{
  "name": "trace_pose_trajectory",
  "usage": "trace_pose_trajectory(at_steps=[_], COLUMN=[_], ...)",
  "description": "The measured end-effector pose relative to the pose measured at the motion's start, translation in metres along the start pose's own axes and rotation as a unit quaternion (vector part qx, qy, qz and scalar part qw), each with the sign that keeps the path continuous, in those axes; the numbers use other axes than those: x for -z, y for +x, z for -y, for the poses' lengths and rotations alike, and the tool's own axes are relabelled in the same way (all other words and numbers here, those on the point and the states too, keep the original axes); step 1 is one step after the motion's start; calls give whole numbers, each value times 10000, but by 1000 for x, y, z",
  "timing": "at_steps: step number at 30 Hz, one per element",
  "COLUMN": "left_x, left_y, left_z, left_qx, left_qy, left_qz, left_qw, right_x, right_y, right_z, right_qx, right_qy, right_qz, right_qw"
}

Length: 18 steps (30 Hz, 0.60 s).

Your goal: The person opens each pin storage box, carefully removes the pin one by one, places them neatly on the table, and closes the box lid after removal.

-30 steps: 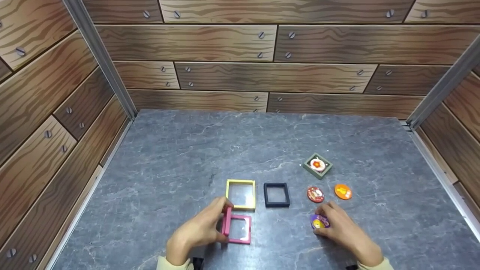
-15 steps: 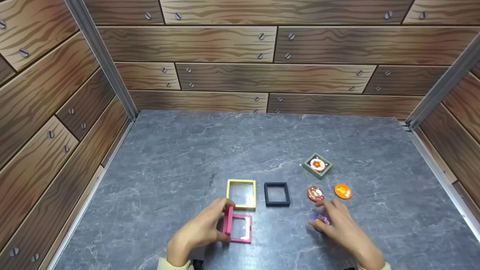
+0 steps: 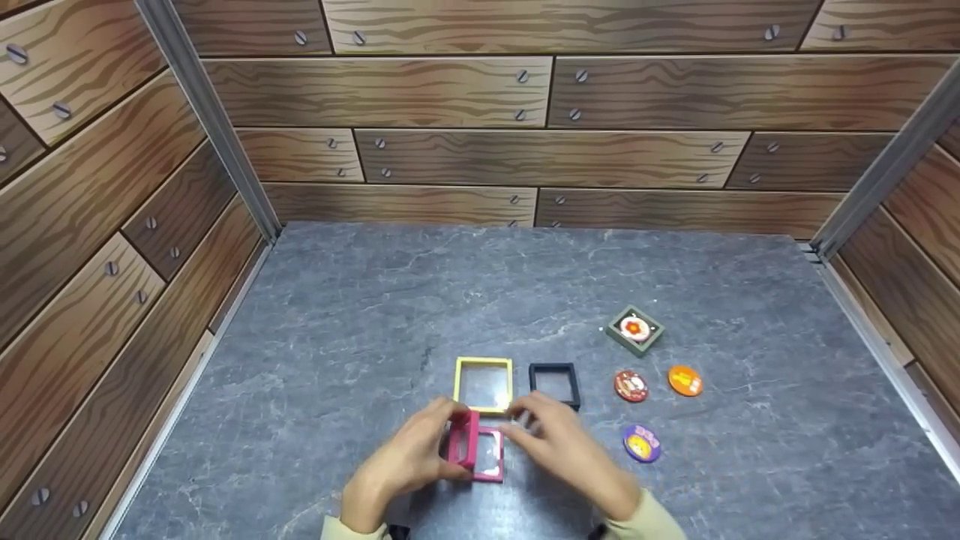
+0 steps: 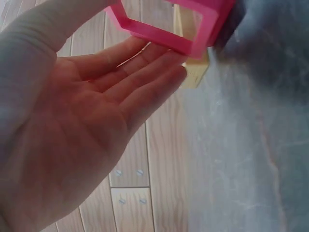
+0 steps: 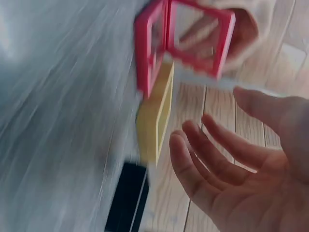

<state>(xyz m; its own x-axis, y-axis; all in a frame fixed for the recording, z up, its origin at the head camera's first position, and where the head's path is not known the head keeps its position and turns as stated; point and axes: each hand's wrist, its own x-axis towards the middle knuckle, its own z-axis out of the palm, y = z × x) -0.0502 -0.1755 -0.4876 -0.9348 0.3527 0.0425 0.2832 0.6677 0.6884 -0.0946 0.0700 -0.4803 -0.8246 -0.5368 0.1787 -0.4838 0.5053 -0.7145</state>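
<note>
A pink hinged display frame (image 3: 471, 441) with a clear film window stands unfolded on the table, one half flat and the other raised. My left hand (image 3: 409, 456) holds the raised half between thumb and fingers; the left wrist view shows the pink rim (image 4: 159, 35) at the fingertips. Close to the frame's right side is my right hand (image 3: 568, 448), fingers parted and empty, which the right wrist view confirms. A purple round badge (image 3: 641, 443) with a yellow figure lies on the table to the right of that hand.
Behind the hands lie a yellow frame (image 3: 484, 361) and a dark navy frame (image 3: 576, 386). To the right are a red round badge (image 3: 631, 386), an orange one (image 3: 685, 381) and a green frame (image 3: 640, 349) holding a white disc. Wood-patterned walls (image 3: 450, 90) enclose the table.
My right hand has let go of the purple badge, leaving it on the table, and moved left to the pink frame. The left hand has shifted slightly right, tilting the raised half a little more.
</note>
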Motion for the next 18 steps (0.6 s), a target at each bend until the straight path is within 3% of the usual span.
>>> trace_pose_trajectory(at_steps=[4, 7, 13, 18], left_x=[-6, -10, -19, -22], left_y=[2, 4, 8, 10], left_z=[2, 3, 1, -6], left_qx=[-318, -379, -293, -148], left_qy=[90, 99, 119, 575], left_qz=[-187, -185, -110, -31], left_qw=[9993, 9991, 9994, 9982], right_x=[-16, -23, -26, -28], right_y=[16, 20, 15, 7], right_z=[9, 8, -2, -10], right_qx=[146, 206, 78, -29], right_qy=[7, -52, -9, -33], right_qz=[138, 243, 260, 140], right_qw=[9998, 9995, 9996, 9999])
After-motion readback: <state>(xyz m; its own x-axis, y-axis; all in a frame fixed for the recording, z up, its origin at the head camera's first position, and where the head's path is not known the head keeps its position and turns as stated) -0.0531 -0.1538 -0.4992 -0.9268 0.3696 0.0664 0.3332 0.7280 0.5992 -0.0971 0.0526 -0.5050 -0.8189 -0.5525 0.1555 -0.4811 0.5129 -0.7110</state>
